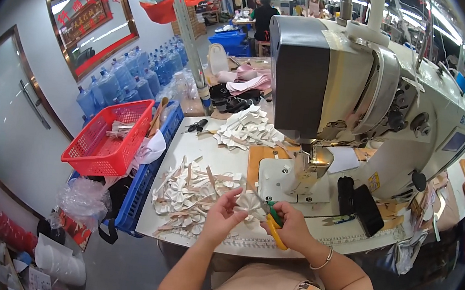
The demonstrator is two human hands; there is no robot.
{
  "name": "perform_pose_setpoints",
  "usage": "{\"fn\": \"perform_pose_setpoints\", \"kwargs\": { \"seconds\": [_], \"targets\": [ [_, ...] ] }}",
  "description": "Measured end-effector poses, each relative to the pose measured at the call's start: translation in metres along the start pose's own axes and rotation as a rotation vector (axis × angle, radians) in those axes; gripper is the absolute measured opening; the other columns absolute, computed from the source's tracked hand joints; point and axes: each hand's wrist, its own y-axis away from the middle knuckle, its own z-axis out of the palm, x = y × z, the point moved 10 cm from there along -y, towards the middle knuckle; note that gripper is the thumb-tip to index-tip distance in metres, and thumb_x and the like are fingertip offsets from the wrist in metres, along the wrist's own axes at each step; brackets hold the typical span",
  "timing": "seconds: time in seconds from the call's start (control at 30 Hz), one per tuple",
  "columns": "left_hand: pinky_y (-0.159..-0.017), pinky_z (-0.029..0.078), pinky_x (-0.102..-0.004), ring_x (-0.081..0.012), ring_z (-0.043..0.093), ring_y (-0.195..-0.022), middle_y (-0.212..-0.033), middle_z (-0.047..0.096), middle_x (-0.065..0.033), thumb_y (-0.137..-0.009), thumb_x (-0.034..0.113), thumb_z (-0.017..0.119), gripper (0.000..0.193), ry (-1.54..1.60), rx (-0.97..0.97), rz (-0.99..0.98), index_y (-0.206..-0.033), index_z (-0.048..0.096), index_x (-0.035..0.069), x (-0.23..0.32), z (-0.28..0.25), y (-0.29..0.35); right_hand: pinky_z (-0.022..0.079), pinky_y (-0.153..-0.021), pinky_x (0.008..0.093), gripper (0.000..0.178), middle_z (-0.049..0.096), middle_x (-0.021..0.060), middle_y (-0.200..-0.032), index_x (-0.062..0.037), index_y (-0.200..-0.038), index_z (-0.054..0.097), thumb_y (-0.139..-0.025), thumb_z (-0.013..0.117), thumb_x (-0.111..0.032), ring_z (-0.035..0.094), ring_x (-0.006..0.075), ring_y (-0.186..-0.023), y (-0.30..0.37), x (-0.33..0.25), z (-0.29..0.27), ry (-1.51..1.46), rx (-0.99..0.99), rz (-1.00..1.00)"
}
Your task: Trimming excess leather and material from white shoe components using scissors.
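Observation:
Just beyond the table's front edge, my left hand (224, 216) has a white petal-shaped leather piece (249, 201) at its fingertips, with the thumb below it. My right hand (292, 227) grips scissors (274, 229) with one yellow and one green handle. Their blades point up and left, beside the white piece and partly overlapping it. Close to my left hand spreads a loose pile of similar white and beige pieces (185, 191). A second heap of white pieces (250, 127) lies farther back.
A large sewing machine (358, 84) stands at the right, with a black phone (368, 210) near its base. Left of the white table (150, 224) are a blue crate (142, 192) and a red basket (86, 158). Black-handled snips (196, 125) lie at the table's far left.

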Motion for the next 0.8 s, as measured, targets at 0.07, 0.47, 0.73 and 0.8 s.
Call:
{"fn": "perform_pose_setpoints", "kwargs": {
  "seconds": [0.07,0.47,0.73,0.8],
  "targets": [
    [-0.077,0.049,-0.0236,-0.0099,0.060,-0.085,-0.096,0.064,-0.0043,-0.079,0.002,0.068,0.038,-0.215,-0.107,-0.225,-0.115,0.055,-0.002,-0.014,-0.003,-0.003,0.048,-0.067,0.0227,0.033,0.063,0.0047,-0.084,-0.0011,-0.095,0.053,-0.074,0.076,-0.010,0.058,0.0073,-0.074,0.001,-0.007,-0.005,0.039,-0.044,-0.016],
    [-0.083,0.048,-0.0282,-0.0155,0.057,-0.101,-0.113,0.059,-0.0063,-0.079,0.006,0.069,0.046,0.568,-0.326,-0.351,-0.121,0.050,0.000,-0.060,0.030,0.031,0.051,-0.075,0.0241,0.034,0.064,0.0062,-0.087,-0.0013,-0.097,0.049,-0.074,0.074,-0.005,0.061,0.0102,-0.081,-0.005,-0.015,-0.025,-0.179,-0.133,-0.046],
    [-0.090,0.048,-0.0361,-0.0216,0.056,-0.108,-0.118,0.056,-0.0092,-0.084,-0.003,0.059,0.032,0.704,-0.219,0.010,-0.110,0.051,0.012,-0.040,0.023,0.031,0.052,-0.075,0.0259,0.043,0.063,0.0087,-0.093,0.0004,-0.104,0.049,-0.072,0.077,-0.006,0.061,0.0128,-0.082,-0.010,0.024,0.006,-0.352,0.025,0.015],
    [-0.090,0.048,-0.0354,-0.0211,0.056,-0.106,-0.116,0.058,-0.0103,-0.084,-0.006,0.058,0.029,0.708,-0.127,0.038,-0.107,0.052,0.011,-0.033,0.007,0.029,0.050,-0.073,0.0241,0.049,0.062,0.0073,-0.092,0.0005,-0.107,0.049,-0.069,0.080,-0.007,0.059,0.0115,-0.080,-0.006,0.031,-0.011,-0.290,0.059,-0.026]
  ]
}}
